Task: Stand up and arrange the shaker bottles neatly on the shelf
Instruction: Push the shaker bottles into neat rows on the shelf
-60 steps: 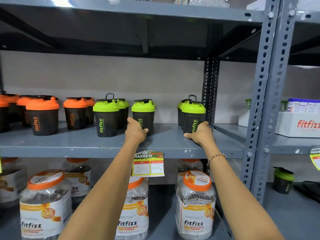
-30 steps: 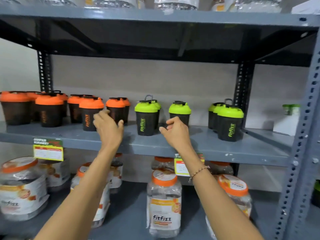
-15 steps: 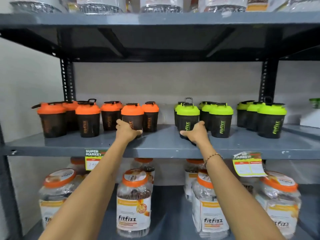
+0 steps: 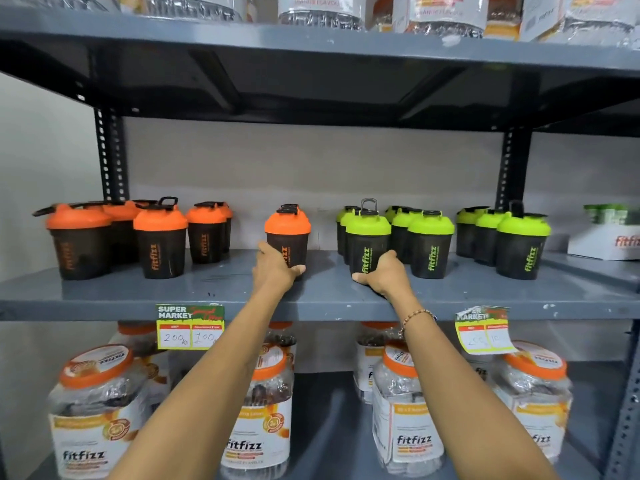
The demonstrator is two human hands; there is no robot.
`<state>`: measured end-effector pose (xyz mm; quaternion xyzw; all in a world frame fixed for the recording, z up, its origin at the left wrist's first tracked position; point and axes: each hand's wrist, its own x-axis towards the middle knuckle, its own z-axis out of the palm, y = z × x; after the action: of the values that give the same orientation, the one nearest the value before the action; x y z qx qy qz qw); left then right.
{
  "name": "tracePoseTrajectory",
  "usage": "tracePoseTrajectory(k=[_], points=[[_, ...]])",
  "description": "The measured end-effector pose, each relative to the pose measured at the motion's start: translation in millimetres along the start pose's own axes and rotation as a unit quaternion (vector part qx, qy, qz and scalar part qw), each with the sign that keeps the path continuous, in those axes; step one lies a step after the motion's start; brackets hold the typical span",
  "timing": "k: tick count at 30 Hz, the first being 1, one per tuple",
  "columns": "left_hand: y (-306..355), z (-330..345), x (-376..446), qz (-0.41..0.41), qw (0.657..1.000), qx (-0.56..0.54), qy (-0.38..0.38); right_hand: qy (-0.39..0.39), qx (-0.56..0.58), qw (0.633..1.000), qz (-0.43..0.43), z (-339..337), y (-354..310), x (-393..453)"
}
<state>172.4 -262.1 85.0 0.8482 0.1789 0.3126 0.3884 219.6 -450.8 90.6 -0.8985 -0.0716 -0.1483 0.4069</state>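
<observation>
Dark shaker bottles stand upright in rows on the grey middle shelf (image 4: pixel 214 292): orange-lidded ones on the left, green-lidded ones on the right. My left hand (image 4: pixel 275 270) grips the base of an orange-lidded shaker (image 4: pixel 288 233) near the shelf's middle, with more orange lids lined up behind it. My right hand (image 4: pixel 382 277) holds the base of the front green-lidded shaker (image 4: pixel 367 237), whose carry loop sticks up. Further orange shakers (image 4: pixel 160 237) stand at the left and further green shakers (image 4: pixel 523 239) at the right.
Two price tags (image 4: pixel 189 326) hang from the shelf's front edge. Large fitfizz jars (image 4: pixel 256 410) with orange lids fill the shelf below. Wrapped packs sit on the top shelf (image 4: pixel 311 46). A white fitfizz box (image 4: pixel 606 242) lies at far right, past the upright post (image 4: pixel 512 168).
My view swung left along the shelf. Both hands left the right-hand green shakers and took hold of an orange and a green one; the orange one now stands apart from its neighbours.
</observation>
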Motion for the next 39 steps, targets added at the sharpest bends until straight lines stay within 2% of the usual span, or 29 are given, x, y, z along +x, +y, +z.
tracePoseTrajectory(k=[15, 19, 20, 22, 24, 26, 29, 31, 37, 39], points=[[-2.6, 2.0, -8.3, 0.023, 0.998, 0.067, -0.006, 0.010, -0.013, 1.000, 0.000, 0.7, 0.3, 0.3], [0.2, -2.9, -9.4, 0.008, 0.997, 0.059, -0.040, 0.005, -0.010, 1.000, 0.001, -3.2, 1.1, -2.8], [-1.4, -9.1, -9.1, 0.000, 0.997, 0.048, -0.058, 0.020, -0.003, 1.000, -0.002, -5.0, 2.1, -5.0], [-9.6, -31.2, -6.1, -0.013, 0.996, 0.051, -0.069, 0.099, 0.010, 0.995, -0.023, -10.0, 3.4, -12.3], [-24.7, -62.9, -1.6, -0.008, 0.997, 0.069, -0.025, 0.196, 0.012, 0.978, -0.066, -11.4, -1.4, -23.8], [-43.0, -94.6, 1.9, -0.001, 0.999, 0.041, 0.020, 0.234, 0.008, 0.963, -0.133, -4.0, -18.0, -35.3], [-69.4, -131.0, 8.2, 0.004, 0.999, -0.009, 0.052, 0.162, 0.043, 0.960, -0.224, 26.7, -62.7, -49.0], [-87.5, -151.1, 13.7, -0.004, 0.997, -0.017, 0.077, 0.099, 0.075, 0.960, -0.250, 55.2, -96.6, -60.2], [-150.4, -208.6, 40.6, -0.034, 0.968, 0.078, 0.235, -0.031, 0.092, 0.971, -0.217, 146.1, -171.3, -81.6], [-172.0, -227.6, 54.3, -0.052, 0.957, 0.139, 0.248, -0.052, 0.068, 0.977, -0.196, 169.2, -188.9, -82.0]])
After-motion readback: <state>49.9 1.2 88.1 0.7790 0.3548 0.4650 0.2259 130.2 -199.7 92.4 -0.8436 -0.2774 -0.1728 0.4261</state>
